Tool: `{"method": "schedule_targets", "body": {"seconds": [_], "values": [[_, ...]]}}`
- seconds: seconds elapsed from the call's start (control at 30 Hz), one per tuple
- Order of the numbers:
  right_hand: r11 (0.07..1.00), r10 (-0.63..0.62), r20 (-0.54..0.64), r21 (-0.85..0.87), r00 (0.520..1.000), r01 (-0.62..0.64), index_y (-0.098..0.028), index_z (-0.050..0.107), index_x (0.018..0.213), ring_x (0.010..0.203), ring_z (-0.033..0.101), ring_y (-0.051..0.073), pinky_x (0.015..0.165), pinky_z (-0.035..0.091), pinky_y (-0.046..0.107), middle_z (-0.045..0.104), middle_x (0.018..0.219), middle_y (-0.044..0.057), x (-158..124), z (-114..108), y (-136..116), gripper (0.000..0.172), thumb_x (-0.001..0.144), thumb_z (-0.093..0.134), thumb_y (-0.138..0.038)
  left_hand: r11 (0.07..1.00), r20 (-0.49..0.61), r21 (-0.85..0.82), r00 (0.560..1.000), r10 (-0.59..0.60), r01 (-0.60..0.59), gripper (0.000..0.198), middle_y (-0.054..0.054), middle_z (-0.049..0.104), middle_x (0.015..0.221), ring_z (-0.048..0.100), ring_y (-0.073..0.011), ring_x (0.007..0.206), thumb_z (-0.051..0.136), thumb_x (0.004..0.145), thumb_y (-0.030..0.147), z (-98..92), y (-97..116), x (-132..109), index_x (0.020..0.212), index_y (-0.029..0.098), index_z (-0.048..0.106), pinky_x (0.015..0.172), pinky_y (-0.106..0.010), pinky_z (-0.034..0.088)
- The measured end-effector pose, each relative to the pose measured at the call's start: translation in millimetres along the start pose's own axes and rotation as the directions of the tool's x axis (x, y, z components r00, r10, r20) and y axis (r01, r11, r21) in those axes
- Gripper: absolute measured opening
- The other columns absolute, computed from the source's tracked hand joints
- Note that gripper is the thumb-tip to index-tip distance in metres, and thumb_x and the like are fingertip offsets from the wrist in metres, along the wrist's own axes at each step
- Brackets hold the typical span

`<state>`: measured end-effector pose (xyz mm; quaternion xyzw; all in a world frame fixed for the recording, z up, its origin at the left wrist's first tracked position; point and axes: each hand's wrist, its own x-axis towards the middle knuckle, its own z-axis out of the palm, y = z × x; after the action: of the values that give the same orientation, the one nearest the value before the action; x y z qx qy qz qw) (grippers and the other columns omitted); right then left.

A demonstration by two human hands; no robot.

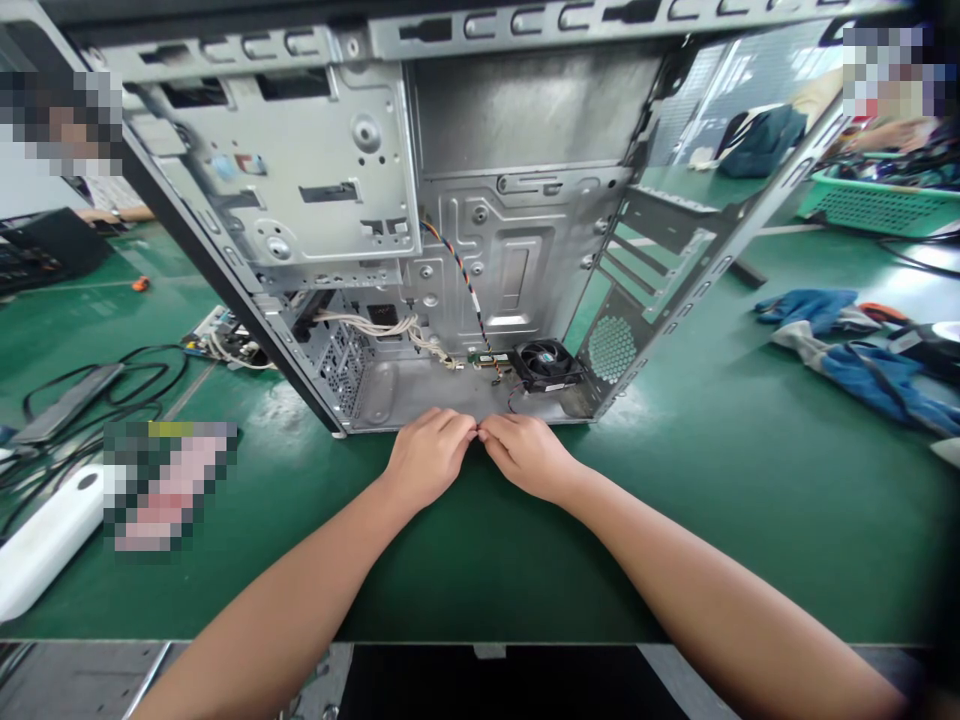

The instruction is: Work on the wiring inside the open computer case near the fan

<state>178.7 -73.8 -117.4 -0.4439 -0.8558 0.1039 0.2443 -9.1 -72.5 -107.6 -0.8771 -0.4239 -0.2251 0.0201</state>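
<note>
A: Near edge first. Left hand [429,455] and right hand [529,455] meet fingertip to fingertip at lower centre of the frame, on the green table [712,480].

B: Open or closed?

A: Both closed, fingers curled, thumb and forefinger pinched. Whatever sits between the tips is too small to tell.

B: And the computer case [517,250]?

A: Just beyond the knuckles, centre of the frame. The hands lie at its near bottom lip.

B: Anything close inside?

A: A thin wire [514,398] runs from the black fan [547,362], which lies on the case floor right of centre. Further back, a striped cable [465,280] climbs the rear plate.

B: How to handle it well?

A: My judgement: rest the wrists on the table, keep the pinch light, work with the tips only, and stay clear of the sheet-metal lip.

B: Which way does the case face?

A: Open side toward the person. Long axis seems to run left to right across the frame, with the drive bays at upper left and the slotted end at right.

B: Farther out?

A: Blue cloth [847,350] at right, a green basket [877,205] at upper right.
</note>
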Motion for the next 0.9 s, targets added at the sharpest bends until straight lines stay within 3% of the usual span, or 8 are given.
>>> {"method": "schedule_targets", "body": {"seconds": [0.9], "values": [[1.0,-0.005,0.003,0.003,1.0,0.005,-0.019,0.053,0.08,0.066,0.051,0.014,0.064,0.031,0.025,0.057,0.069,0.002,-0.1,-0.3,-0.5,0.022,0.094,0.037,-0.02,1.0,0.027,-0.009,1.0,0.014,-0.014,0.019,-0.001,0.064,0.085,0.056,-0.0165,0.081,0.041,0.099,0.024,1.7,-1.9,0.7,0.093,0.021,0.059,0.071,-0.028,0.044]]}}
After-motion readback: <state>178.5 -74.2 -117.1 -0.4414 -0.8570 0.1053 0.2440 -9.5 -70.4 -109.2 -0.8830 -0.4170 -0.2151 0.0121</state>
